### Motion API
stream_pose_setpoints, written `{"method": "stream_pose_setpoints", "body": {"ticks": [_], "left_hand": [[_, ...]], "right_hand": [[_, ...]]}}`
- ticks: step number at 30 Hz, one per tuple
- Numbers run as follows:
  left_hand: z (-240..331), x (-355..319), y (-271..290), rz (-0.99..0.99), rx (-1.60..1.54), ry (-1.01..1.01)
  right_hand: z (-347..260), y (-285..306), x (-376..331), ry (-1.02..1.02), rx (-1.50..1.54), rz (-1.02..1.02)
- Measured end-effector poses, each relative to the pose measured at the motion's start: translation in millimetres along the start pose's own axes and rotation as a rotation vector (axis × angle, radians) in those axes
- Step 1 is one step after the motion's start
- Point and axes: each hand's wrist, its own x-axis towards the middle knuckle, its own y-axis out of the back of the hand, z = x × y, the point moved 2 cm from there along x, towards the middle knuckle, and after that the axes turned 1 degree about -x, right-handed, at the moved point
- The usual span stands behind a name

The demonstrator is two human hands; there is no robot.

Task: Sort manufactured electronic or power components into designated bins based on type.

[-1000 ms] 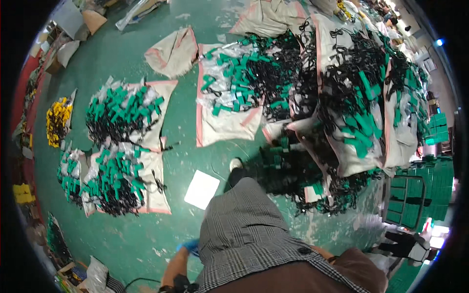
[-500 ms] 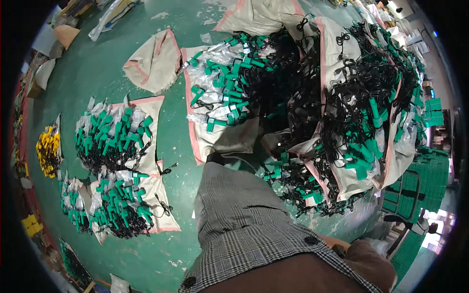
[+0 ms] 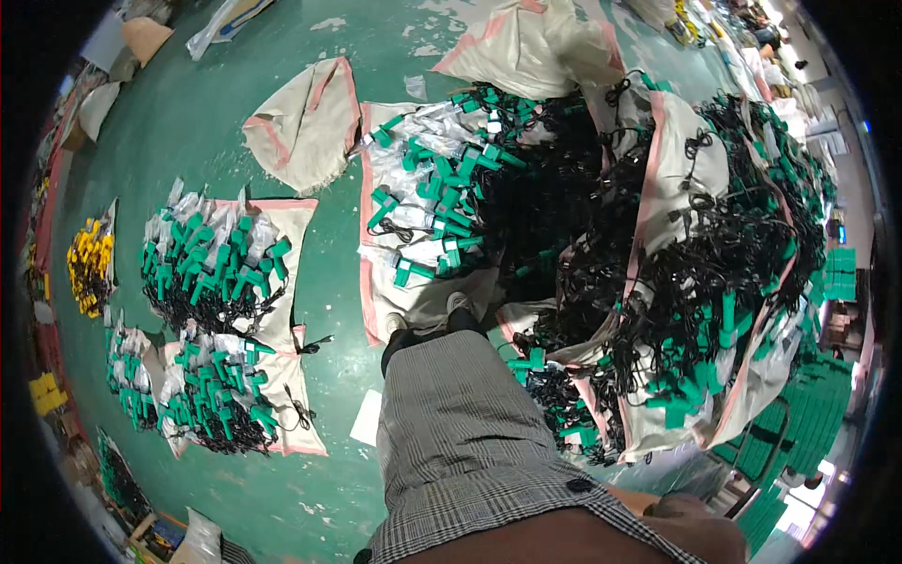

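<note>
My left hand is out of view. At the lower right, a small skin-toned patch of what seems to be my right hand (image 3: 635, 499) shows past the edge of my checked garment (image 3: 460, 404). Its fingers are hidden, so whether it holds anything does not show. A brown sleeve (image 3: 700, 528) is beside it. In front of my shoes (image 3: 458, 302), green plugs or adapters with black cables (image 3: 442, 188), some in clear plastic bags, lie heaped on a whitish woven sack (image 3: 374, 273) with pink edging. A large tangle of black cables (image 3: 536, 197) spreads to the right.
More sacks with green pieces (image 3: 211, 249) lie to the left, beside a yellow heap (image 3: 91, 268). An empty-looking folded sack (image 3: 305, 127) rests on the green floor (image 3: 329, 348). Green crates or stacks (image 3: 799, 414) and a metal frame (image 3: 775, 442) stand at the right.
The view has shifted, so the heaps in front sit lower in it. Both shoes now show, and a white sheet appears on the floor left of my legs. My right arm shows less.
</note>
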Motion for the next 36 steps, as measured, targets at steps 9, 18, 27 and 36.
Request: {"method": "stream_pose_setpoints", "body": {"ticks": [9, 18, 27, 36], "left_hand": [[13.9, 41.3, -58.4, -0.042, -0.041, 0.106], [273.3, 324.3, -91.2, 0.06, -0.628, -0.551], [464.5, 507.6, -246.9, -0.606, -0.402, -0.702], [456.0, 426.0, -302.5, -1.115, -0.495, -0.108]], "right_hand": [[-52.4, 134.3, 75.2, 0.232, -0.788, -0.257], [-370.4, 339.7, 338.4, 0.47, -0.656, 0.838], [-452.6, 425.2, 539.7, 0.446, -1.079, 1.57], [-497.5, 370.9, 430.3, 0.748, -1.102, 1.097]]}}
